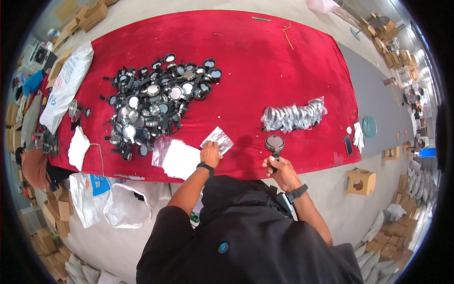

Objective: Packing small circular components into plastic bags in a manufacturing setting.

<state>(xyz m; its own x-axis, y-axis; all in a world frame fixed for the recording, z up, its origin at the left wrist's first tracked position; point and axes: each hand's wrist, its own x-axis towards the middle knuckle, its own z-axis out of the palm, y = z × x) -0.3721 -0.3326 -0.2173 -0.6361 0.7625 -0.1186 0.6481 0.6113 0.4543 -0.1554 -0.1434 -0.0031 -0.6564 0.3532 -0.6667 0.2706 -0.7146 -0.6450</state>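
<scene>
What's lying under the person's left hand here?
A clear plastic bag lies under the left hand, its far part showing beyond it on the red cloth. Whatever the hand itself covers there cannot be seen.

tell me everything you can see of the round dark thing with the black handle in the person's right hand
The round dark thing with the black handle has a disc-shaped head with a smooth grey face and a darker rim, plus a short, narrow handle pointing back toward the person. It looks like plastic, perhaps with metal. The person's right hand grips the handle; the head is uncovered, face up. It is over the red cloth-covered table near its front edge; whether it touches the cloth is unclear.
</scene>
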